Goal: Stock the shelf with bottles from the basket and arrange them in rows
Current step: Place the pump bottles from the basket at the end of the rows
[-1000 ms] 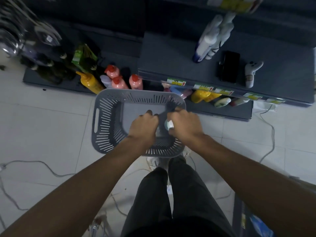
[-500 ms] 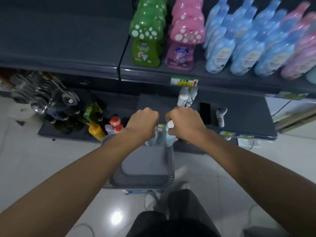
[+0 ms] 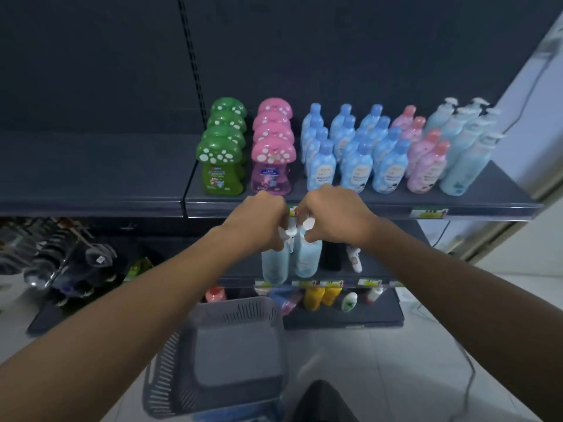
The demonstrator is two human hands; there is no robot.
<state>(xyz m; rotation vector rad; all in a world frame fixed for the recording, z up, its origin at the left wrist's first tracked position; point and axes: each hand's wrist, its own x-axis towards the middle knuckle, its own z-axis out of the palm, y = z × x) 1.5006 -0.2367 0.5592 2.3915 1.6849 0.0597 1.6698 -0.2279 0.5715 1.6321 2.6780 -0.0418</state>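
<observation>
- The dark shelf [image 3: 91,166] is seen across the middle of the frame. Its right half is filled with upright bottles set in rows running front to back: green mushroom-capped bottles [image 3: 221,159], pink mushroom-capped bottles [image 3: 272,159], blue bottles [image 3: 353,153], pink bottles [image 3: 426,159] and, at the far right, pale blue pump bottles [image 3: 463,153].
- The grey slotted basket [image 3: 243,312] is seen at lower centre on the tiled floor, below both hands.
- The left hand [image 3: 259,220] is held at frame centre, just below the shelf's front edge. Its fingers are curled down around the pump top of the left pump bottle [image 3: 274,266], which hangs upright beneath it.
- The right hand [image 3: 332,214] is held just beside the left, and its fingers are likewise closed around the pump top of the right pump bottle [image 3: 307,260].
- The two held bottles are carried side by side, above the basket. Whether they touch cannot be told.
</observation>
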